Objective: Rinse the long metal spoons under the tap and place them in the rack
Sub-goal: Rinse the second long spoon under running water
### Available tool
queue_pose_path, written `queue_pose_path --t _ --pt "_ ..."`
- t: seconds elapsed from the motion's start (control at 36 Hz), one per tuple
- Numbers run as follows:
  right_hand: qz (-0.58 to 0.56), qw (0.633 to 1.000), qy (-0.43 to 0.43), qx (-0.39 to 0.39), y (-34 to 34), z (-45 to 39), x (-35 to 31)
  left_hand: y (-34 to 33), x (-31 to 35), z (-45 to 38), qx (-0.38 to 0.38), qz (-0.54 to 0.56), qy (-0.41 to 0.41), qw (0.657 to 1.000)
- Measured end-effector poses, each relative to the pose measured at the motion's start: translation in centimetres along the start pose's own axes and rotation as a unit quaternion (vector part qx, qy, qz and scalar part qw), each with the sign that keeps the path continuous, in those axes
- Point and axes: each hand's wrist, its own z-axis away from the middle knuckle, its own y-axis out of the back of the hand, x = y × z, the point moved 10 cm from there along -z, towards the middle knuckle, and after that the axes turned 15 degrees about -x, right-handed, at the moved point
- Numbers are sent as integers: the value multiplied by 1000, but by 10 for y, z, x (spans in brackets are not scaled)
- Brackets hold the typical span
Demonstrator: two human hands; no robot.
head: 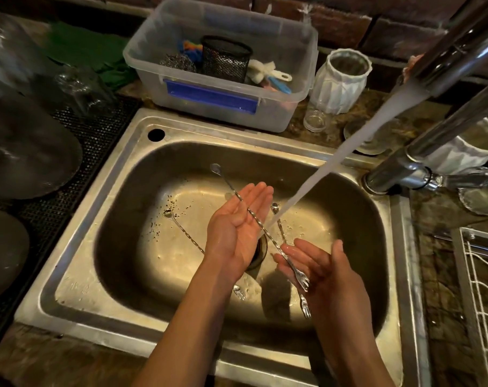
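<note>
A long twisted metal spoon (268, 236) lies across both my upturned palms over the sink (78, 247). Its small bowl points to the far left and its forked end rests in my right hand (323, 270). My left hand (236, 219) is flat under the shaft, fingers straight. Water (335, 163) from the tap (460, 37) strikes the shaft between my hands. A second spoon (187, 233) lies on the sink bottom, partly hidden by my left arm. A third spoon (276, 210) lies under the stream, its fork end by my right wrist. The white wire rack (483, 289) stands at the right edge.
A clear plastic tub (279, 79) with scourers and a black mesh cup sits behind the sink. White ribbed holders (339, 85) and glasses stand by the tap base. Dark plates (28, 149) and upturned glasses rest on a black mat at left. Food specks dot the sink bottom.
</note>
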Motion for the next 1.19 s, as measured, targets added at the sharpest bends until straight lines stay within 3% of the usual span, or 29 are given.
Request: queue_pose_path --t 0.14,0.5,0.64,0.75,1.08,1.17,1.19 --pt "114 993 1 26 11 14 3 3 -11 5 0 13 9 1000" --pt "90 994 64 24 29 37 2 0 -32 18 8 -22 77 997" --pt "218 973 74 24 34 49 -5 0 -35 18 -1 -41 85 996" --pt "260 962 75 32 34 61 -12 3 -38 18 5 -38 94 995" --pt "254 966 35 -16 51 82 0 10 -36 11 34 -20 75 996" --pt "118 990 -17 -71 44 71 9 13 -38 12 41 -11 80 996" --pt "139 988 -28 -58 42 69 6 14 -39 12 42 -6 85 995"
